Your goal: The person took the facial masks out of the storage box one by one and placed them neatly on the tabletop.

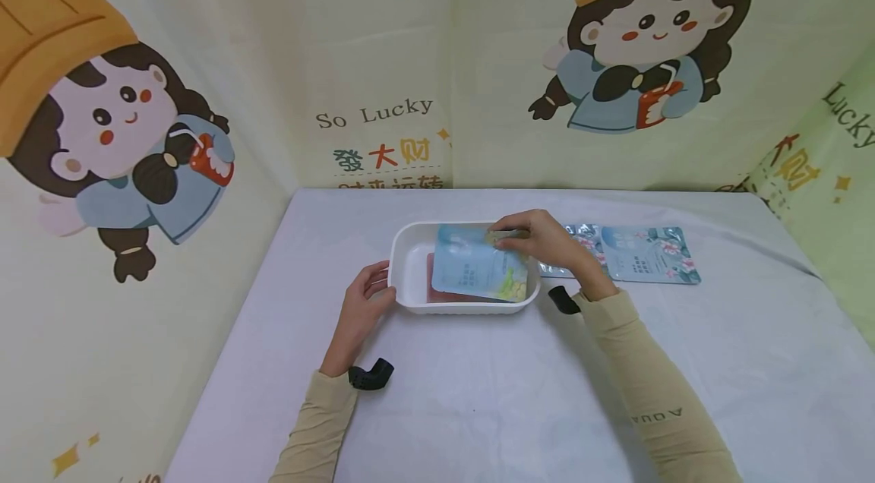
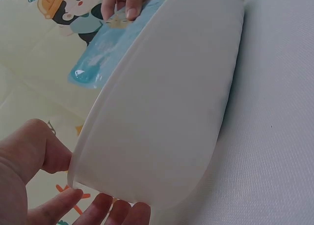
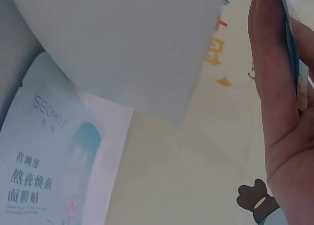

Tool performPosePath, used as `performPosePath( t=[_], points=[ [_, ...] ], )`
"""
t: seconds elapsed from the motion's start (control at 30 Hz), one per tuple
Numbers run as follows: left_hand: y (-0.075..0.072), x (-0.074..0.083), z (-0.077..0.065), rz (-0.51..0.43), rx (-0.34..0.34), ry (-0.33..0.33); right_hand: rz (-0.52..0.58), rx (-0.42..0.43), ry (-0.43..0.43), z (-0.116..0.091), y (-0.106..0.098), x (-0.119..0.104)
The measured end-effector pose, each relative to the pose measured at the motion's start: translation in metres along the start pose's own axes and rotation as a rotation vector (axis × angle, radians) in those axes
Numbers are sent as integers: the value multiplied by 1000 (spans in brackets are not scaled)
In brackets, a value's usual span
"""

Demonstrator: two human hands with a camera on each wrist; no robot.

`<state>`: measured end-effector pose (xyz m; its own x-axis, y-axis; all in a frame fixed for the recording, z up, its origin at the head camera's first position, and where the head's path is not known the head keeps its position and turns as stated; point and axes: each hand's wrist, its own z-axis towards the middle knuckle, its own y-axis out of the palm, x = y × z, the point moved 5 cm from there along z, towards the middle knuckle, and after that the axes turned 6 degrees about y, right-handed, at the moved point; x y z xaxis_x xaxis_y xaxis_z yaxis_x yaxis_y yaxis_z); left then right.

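Note:
A white plastic tray [image 1: 410, 270] stands on the table, its outer wall [image 2: 157, 102] filling much of the left wrist view. My left hand [image 1: 362, 308] holds the tray's left end, thumb at the rim and fingertips against the wall. Over the right part of the tray, my right hand [image 1: 543, 240] pinches the top right corner of a light blue face mask packet [image 1: 468, 263]. That packet slants above a pink packet [image 1: 431, 289], which lies inside the tray and is mostly covered. In the right wrist view the held packet [image 3: 293, 48] shows edge-on between thumb and fingers.
To the right of the tray lie a blue flowered face mask packet [image 1: 652, 255] and another one [image 1: 586, 235] partly behind my right hand. A white cloth covers the table [image 1: 478, 392]. Printed curtains [image 1: 492, 88] hang at the back and sides.

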<state>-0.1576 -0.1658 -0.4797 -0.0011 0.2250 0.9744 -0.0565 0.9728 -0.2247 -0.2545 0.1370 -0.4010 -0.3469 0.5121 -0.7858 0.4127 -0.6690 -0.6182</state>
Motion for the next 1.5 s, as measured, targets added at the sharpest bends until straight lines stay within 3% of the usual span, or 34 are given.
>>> performPosePath(
  t=[0.13,0.37,0.53,1.17,1.4,1.5],
  points=[
    [-1,7,0,8,-8,-21,7,8,21,0,-6,1],
    [-2,38,-8,42,-33,-13,15,17,47,-3,-15,1],
    [-4,43,-8,38,-36,-14,10,24,50,-10,-23,2],
    [-2,35,-7,7,-26,-18,-69,56,65,-37,-49,16],
    [-4,5,2,3,-9,0,-82,64,84,-44,-58,23],
    [-3,5,2,7,-9,-1,-94,77,90,-48,-63,25]
  ],
)
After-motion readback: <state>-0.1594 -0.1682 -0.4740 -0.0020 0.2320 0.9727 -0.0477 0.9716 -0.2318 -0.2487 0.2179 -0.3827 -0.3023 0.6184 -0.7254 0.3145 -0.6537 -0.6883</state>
